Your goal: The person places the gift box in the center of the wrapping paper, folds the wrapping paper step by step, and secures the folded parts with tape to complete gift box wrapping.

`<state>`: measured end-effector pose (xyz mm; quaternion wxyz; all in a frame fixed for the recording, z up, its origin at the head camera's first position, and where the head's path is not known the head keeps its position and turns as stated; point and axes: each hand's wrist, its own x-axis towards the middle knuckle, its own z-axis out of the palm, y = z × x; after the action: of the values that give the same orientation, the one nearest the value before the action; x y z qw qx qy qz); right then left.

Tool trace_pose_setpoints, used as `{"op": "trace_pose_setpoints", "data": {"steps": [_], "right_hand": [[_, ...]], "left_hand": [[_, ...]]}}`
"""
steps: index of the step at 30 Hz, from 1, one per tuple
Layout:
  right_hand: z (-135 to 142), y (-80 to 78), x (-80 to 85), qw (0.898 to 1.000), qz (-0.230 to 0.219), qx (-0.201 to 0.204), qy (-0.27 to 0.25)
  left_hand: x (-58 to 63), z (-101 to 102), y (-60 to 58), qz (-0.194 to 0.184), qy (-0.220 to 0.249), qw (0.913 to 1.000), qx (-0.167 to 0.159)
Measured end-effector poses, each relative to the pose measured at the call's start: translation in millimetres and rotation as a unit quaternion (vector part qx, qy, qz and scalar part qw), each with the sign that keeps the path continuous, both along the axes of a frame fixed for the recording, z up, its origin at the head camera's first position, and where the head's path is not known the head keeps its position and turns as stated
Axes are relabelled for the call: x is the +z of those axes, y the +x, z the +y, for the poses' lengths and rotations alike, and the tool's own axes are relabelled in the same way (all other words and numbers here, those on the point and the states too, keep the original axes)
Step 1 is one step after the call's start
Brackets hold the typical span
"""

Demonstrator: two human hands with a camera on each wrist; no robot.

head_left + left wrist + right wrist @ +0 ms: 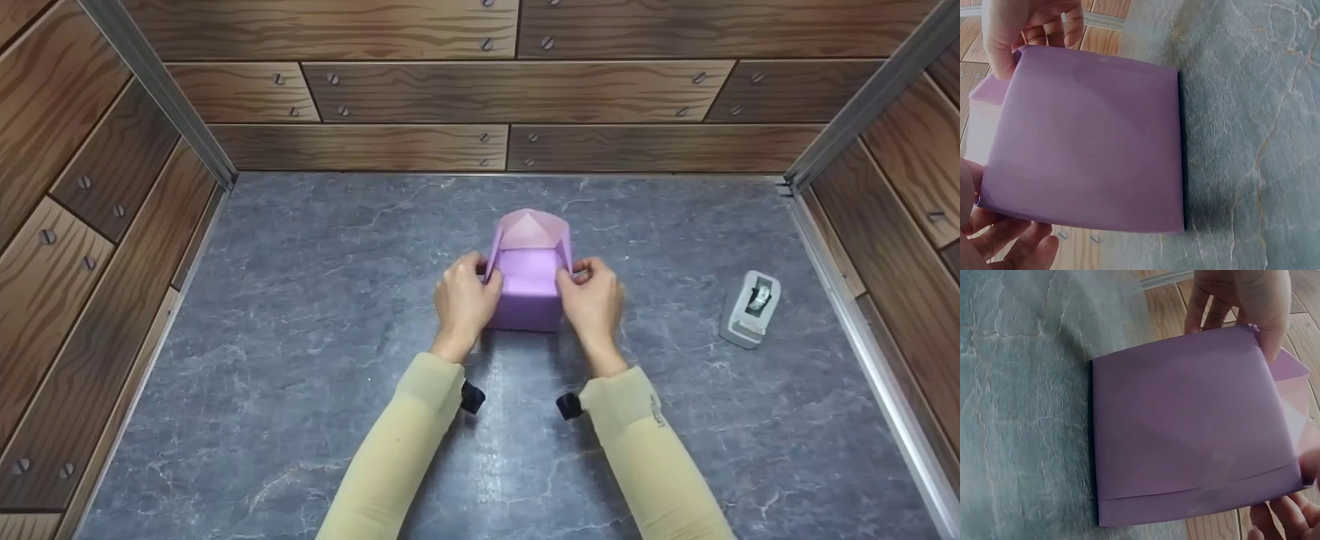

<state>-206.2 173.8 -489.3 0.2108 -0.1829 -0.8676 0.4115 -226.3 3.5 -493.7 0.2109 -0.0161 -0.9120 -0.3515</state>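
A purple folded-paper box stands upright on the marbled surface in the middle of the head view. Its top is open, and a paler pink flap with a pointed fold rises at the far side. My left hand pinches the left top edge, thumb inside and fingers outside. My right hand pinches the right top edge the same way. The near wall fills much of the left wrist view, smooth and squarish. In the right wrist view a seam and a small strip of clear tape show on the paper.
A grey tape dispenser with a roll of clear tape stands to the right of the box. Wood-patterned panels wall in the back and both sides, with metal rails at the corners. Dark wrist cameras sit at the sleeve cuffs.
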Motion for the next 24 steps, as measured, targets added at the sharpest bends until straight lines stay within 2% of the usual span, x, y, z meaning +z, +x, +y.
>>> {"op": "trace_pose_setpoints", "data": {"steps": [3,8,13,18,20,24], "right_hand": [[-0.6,-3.0,-1.6,1.0,0.01,-0.004,0.024],[-0.7,-5.9,-3.1,0.999,0.044,0.008,0.022],[4.8,-2.5,-2.1,0.997,0.055,0.046,-0.017],[12.3,4.1,1.9,0.991,0.066,0.096,-0.068],[14.4,5.1,3.4,0.99,0.065,0.102,-0.075],[15.2,4.5,5.6,0.992,0.053,0.089,-0.067]], "left_hand": [[-0.2,-0.6,-0.1,0.001,-0.002,1.0,-0.003],[0.0,-1.0,-0.6,0.001,-0.002,1.0,0.002],[0.3,-0.5,0.1,-0.003,-0.003,1.0,0.006],[0.3,-0.4,-0.1,0.001,-0.003,1.0,0.006],[0.2,-0.6,-0.3,0.003,-0.002,1.0,0.004],[-0.4,-0.6,-0.4,0.006,-0.002,1.0,0.003]]}}
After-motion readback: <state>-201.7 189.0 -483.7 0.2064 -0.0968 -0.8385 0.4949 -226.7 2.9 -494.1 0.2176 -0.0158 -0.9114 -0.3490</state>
